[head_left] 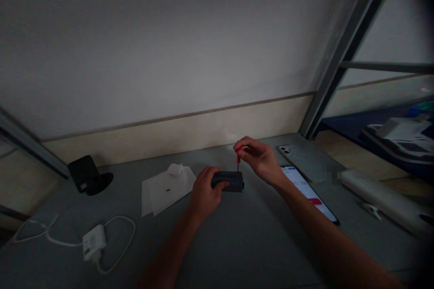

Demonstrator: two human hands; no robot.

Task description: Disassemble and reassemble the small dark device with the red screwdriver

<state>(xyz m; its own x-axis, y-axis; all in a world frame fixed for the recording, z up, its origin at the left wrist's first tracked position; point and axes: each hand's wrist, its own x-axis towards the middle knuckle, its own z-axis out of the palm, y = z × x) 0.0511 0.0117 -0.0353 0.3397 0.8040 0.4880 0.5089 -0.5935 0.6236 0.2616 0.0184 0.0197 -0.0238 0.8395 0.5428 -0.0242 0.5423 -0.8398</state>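
Around box (233,182): left grip (205,193) clasped; right grip (261,159) pinching screwdriver (238,157) (red).

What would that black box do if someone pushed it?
With its flat faces, the box would probably slide, not roll. Its straight edges look stiff, so bending seems unlikely. The slots hint at a hollow inside, so it may be fairly light.

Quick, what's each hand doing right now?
Left hand: closed around the black vented box.
Right hand: closed, fingertips holding the red-handled screwdriver.
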